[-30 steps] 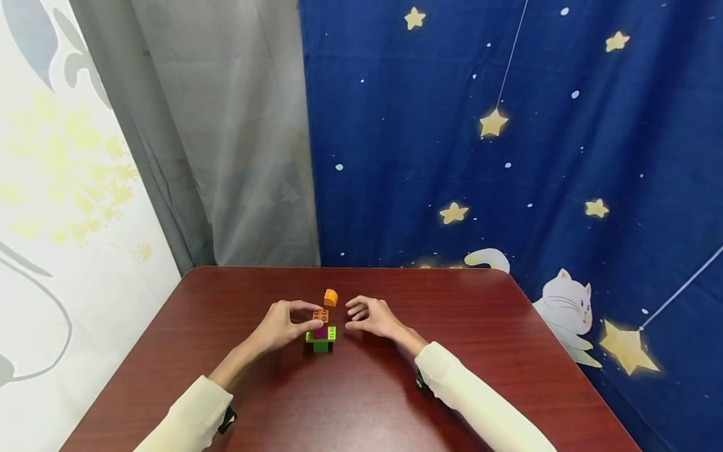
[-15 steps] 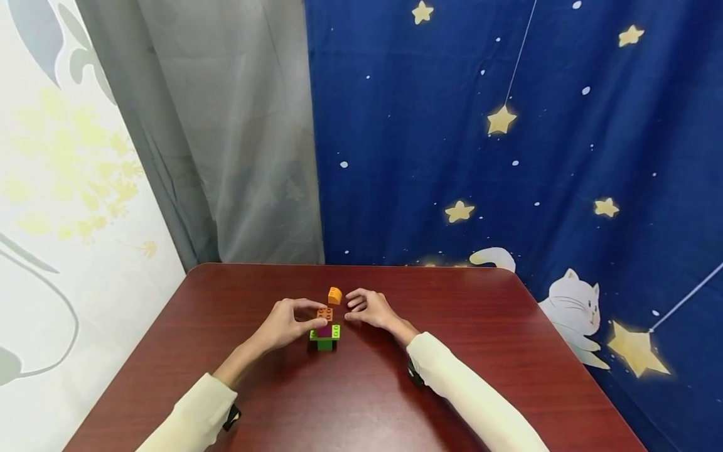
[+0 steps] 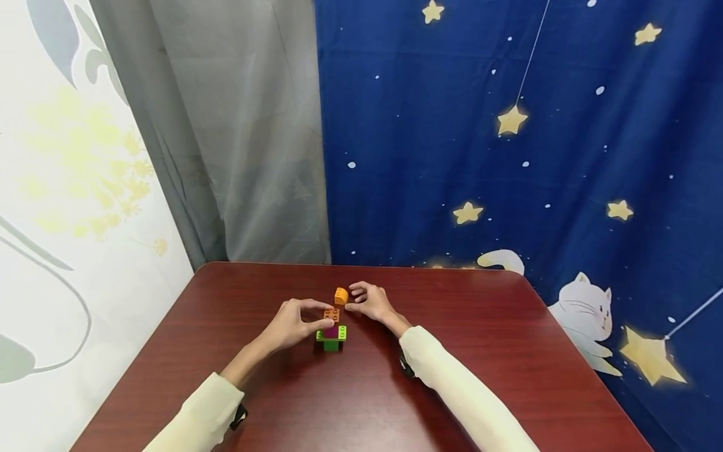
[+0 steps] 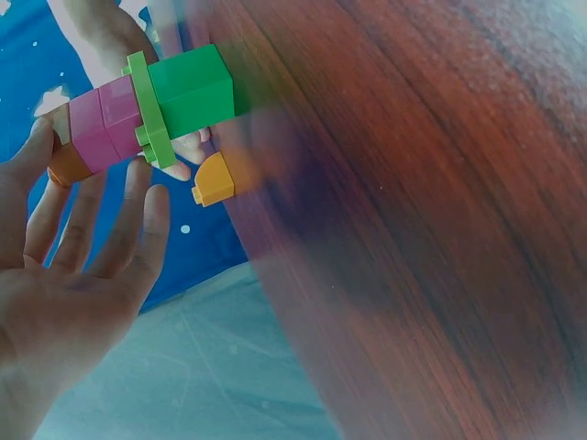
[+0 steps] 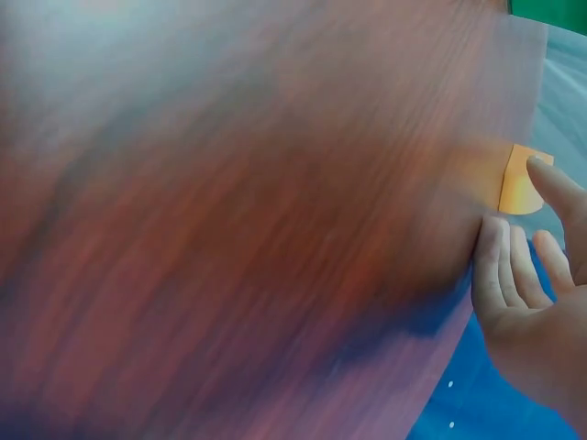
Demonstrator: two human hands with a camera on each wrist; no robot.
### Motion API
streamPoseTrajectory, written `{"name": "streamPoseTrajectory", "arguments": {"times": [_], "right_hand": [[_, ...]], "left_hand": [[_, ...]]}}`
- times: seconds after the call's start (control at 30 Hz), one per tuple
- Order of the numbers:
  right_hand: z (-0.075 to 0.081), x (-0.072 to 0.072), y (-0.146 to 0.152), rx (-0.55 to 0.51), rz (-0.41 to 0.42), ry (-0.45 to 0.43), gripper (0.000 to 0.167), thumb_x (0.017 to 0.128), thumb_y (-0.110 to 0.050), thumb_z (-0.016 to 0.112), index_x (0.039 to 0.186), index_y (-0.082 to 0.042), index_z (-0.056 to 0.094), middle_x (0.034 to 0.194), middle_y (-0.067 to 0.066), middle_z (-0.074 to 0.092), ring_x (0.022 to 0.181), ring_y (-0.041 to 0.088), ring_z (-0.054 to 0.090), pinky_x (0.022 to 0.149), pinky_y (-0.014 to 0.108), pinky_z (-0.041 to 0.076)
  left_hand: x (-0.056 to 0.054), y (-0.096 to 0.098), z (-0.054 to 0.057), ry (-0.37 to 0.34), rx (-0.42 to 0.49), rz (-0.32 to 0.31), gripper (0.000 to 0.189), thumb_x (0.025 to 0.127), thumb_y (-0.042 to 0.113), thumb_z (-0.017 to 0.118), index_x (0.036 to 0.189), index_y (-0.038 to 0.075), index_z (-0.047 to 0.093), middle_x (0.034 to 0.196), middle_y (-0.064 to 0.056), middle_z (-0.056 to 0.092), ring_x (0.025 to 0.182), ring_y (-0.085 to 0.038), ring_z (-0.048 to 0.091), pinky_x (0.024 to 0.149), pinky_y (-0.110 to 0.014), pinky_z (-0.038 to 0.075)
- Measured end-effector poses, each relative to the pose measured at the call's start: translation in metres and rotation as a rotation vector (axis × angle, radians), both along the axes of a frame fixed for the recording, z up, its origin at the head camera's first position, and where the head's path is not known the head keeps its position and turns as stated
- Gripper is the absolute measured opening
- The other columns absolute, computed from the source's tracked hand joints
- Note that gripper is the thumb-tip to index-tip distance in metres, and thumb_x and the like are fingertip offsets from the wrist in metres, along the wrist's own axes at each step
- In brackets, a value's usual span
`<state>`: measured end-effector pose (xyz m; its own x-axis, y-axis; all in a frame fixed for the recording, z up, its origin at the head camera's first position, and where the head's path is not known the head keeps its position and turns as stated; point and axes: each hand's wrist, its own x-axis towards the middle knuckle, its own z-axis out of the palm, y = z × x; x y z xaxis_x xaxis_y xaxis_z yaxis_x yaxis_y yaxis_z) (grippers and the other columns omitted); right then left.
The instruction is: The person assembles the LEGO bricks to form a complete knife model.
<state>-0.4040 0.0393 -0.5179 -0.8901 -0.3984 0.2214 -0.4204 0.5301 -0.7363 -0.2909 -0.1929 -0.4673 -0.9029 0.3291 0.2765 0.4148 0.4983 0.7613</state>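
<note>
My left hand pinches the orange-brown brick topping a small stack of toy bricks. Below that brick sit magenta bricks, then a lime-green plate wider than the rest, and a green brick at the bottom on the table. Just behind the stack lies a yellow-orange brick with a rounded side. My right hand reaches beside it with thumb and fingers apart. In the right wrist view, the thumb tip overlaps the rounded brick and the other fingers extend close by.
Dark red wood-grain tabletop lies under everything, its far edge a short way behind the rounded brick. Beyond it hang a grey curtain and a blue star-patterned curtain. A pale patterned curtain hangs at the left.
My right hand has moved forward, from beside the stack to the rounded brick. The left hand keeps its pinch on the top brick. The whole head view has shifted slightly.
</note>
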Motion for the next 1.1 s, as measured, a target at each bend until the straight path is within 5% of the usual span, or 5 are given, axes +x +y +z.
{"name": "streamPoseTrajectory", "arguments": {"times": [0.27, 0.6, 1.1], "right_hand": [[0.0, -0.005, -0.012, 0.036, -0.016, 0.017, 0.054, 0.086, -0.015, 0.088, 0.133, -0.002, 0.067, 0.121, 0.018, 0.072, 0.101, 0.031, 0.072, 0.089, 0.038, 0.059], [0.001, -0.006, -0.016, 0.084, -0.015, 0.03, 0.038, 0.085, -0.017, 0.088, 0.12, -0.008, 0.074, 0.11, 0.009, 0.076, 0.097, 0.023, 0.073, 0.087, 0.032, 0.058], [0.0, 0.011, 0.005, 0.076, 0.065, 0.029, 0.036, 0.084, -0.013, 0.088, 0.117, -0.007, 0.074, 0.102, 0.008, 0.077, 0.095, 0.023, 0.074, 0.087, 0.034, 0.058]], "left_hand": [[0.0, 0.002, 0.002, -0.007, 0.008, -0.006, 0.03, 0.09, 0.029, 0.084, 0.117, 0.016, 0.079, 0.097, 0.001, 0.077, 0.084, -0.02, 0.075, 0.071, -0.025, 0.058], [0.001, 0.0, 0.002, -0.024, 0.014, -0.001, 0.03, 0.09, 0.029, 0.084, 0.117, 0.017, 0.078, 0.097, 0.002, 0.077, 0.085, -0.019, 0.074, 0.071, -0.026, 0.059], [0.001, 0.0, -0.001, 0.007, 0.002, -0.002, 0.031, 0.09, 0.031, 0.084, 0.117, 0.017, 0.078, 0.097, 0.003, 0.077, 0.087, -0.012, 0.073, 0.075, -0.029, 0.06]]}}
